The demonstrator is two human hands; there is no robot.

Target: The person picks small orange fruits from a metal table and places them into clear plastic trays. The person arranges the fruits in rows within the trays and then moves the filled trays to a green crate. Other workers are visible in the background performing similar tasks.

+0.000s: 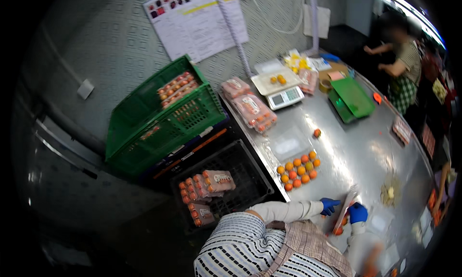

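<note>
None of the print is legible. Up and left of the digital scale (287,96), a wall chart (192,31) bears blurred lines of text below small pictures, and labels on the clear fruit packs (253,109) just left of the scale blur too; the scale's grey display (278,99) is too small to make out.

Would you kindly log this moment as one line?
left hand: beside clear pack | right hand: at pack's right side | reddish fruit: at pack's near end | fruit rows: on metal table
</note>
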